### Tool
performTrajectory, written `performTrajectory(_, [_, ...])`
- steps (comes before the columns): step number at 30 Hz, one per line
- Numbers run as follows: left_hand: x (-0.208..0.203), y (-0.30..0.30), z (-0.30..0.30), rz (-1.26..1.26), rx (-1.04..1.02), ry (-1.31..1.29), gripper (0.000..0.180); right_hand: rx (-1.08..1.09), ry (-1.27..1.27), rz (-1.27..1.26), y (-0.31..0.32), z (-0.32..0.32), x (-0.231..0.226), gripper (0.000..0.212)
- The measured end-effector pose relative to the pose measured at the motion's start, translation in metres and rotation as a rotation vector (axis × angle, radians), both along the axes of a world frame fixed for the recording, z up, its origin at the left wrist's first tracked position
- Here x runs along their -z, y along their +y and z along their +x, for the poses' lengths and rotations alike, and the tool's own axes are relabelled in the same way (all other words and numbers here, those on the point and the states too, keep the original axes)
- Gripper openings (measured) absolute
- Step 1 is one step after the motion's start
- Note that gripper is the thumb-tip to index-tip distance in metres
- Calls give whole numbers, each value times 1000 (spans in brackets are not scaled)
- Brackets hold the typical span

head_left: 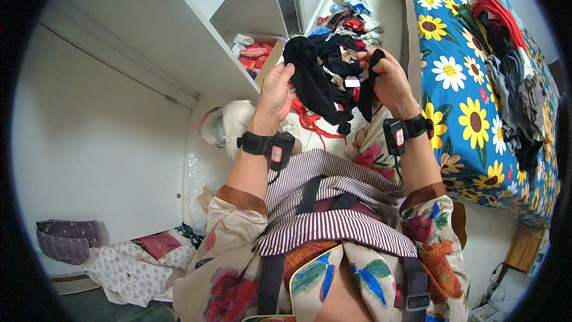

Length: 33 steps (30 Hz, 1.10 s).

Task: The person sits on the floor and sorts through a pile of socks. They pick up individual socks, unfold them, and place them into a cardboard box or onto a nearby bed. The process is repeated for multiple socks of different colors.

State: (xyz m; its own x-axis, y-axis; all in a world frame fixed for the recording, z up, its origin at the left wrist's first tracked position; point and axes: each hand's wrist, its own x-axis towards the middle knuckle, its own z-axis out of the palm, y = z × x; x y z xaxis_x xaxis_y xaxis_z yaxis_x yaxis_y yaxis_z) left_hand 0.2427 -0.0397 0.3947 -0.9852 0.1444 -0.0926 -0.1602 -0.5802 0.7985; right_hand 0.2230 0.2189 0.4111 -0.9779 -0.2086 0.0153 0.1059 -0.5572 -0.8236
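In front of me my left hand and my right hand are both closed on black clothing. A dark, soft black garment hangs from the left hand. The right hand grips a narrower black part; I cannot tell whether it belongs to the same garment. Below and beyond them, a heap of mixed clothes lies on the floor, partly hidden by the black cloth. Red straps lie on the floor just under the hanging cloth.
To the left stands a white cabinet; a box of red and pink clothes sits in its lower opening. At right is a bed with a sunflower cover, a row of clothes on it. A patterned cloth lies lower left.
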Motion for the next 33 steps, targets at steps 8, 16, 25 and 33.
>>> performTrajectory(8, [17,-21,-9,77,-21,-89,21,-22,-15,150,-3,16,1,22])
performTrajectory(16, [12,-22,-7,213,64,-126,37,-24,11,170,-7,10,-3,24])
performTrajectory(25, [11,7,9,232,368,-106,39,-233,-128,-166,-29,10,8,20])
performTrajectory(33, [18,3,11,397,513,-129,41,-78,-152,67,-26,-2,42,9])
